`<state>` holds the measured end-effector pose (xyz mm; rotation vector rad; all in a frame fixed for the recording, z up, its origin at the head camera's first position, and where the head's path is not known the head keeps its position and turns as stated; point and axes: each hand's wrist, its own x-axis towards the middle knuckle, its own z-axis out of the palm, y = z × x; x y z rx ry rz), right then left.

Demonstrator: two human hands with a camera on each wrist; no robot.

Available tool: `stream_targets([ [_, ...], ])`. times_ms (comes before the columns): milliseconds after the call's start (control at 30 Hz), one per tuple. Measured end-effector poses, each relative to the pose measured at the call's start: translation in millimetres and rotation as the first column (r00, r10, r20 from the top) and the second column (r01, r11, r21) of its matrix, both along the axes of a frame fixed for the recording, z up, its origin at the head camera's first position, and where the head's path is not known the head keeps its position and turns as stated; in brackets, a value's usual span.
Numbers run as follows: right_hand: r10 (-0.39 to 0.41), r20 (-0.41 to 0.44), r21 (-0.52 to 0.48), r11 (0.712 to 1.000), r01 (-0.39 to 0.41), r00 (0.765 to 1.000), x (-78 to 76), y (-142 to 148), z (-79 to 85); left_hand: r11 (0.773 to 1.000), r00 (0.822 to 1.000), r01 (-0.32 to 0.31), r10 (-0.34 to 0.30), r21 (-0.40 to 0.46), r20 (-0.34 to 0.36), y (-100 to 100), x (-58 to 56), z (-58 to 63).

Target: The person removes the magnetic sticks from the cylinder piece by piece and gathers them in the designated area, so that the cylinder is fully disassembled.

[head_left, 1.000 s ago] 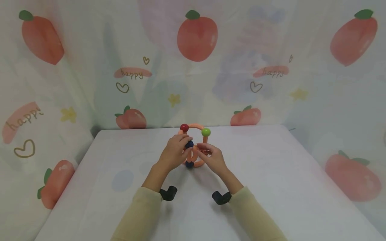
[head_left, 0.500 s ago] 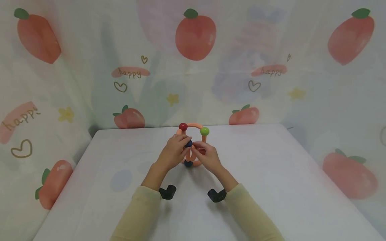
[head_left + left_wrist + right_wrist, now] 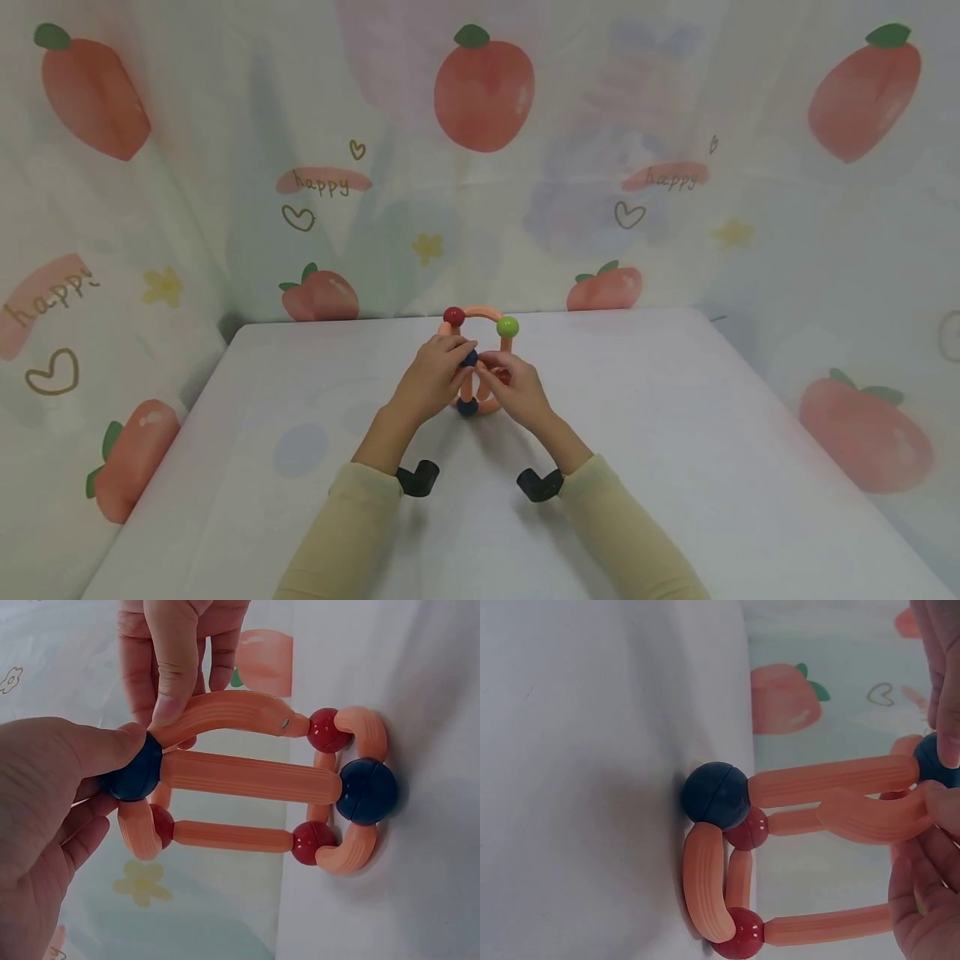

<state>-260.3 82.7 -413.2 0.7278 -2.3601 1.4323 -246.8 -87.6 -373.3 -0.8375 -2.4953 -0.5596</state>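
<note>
A frame of orange rods and coloured balls, like a magnetic stick-and-ball toy, stands upright on the table. My left hand (image 3: 426, 382) grips its upper blue ball (image 3: 133, 776) between thumb and fingers. A straight rod (image 3: 251, 776) runs from that ball down to the lower blue ball (image 3: 367, 791) on the tabletop. My right hand (image 3: 521, 392) pinches a curved orange rod (image 3: 232, 711), its upper end right at the upper blue ball. The rod's other end, with a silvery dot, points down. Red balls (image 3: 315, 842) and a green ball (image 3: 507, 327) join other rods.
The white table (image 3: 637, 433) ends at a patterned cloth backdrop (image 3: 480, 225), close behind the frame. Similar cloth hangs at both sides. Black wrist mounts (image 3: 417, 478) jut out near both cuffs, above the tabletop.
My right hand has moved left, bringing the curved rod to the upper blue ball. My left hand keeps its hold, and the frame stays standing. The head view has shifted slightly.
</note>
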Motion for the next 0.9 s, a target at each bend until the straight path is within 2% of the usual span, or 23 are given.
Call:
stream_targets([
  [500,-0.038,-0.053,0.047,0.998,0.041,0.998,1.5,0,1.9,1.000,1.000,0.012,-0.012,-0.009,-0.020,2,-0.5,1.6],
  [667,-0.068,-0.085,0.055,0.996,0.072,0.994,1.5,3,-2.5,1.000,0.999,-0.008,0.007,-0.010,-0.032,2,0.6,1.6],
  [900,-0.060,-0.057,0.051,0.997,0.063,0.997,1.6,6,-9.0,0.999,1.000,-0.024,0.024,-0.028,-0.002,4,1.0,1.7],
])
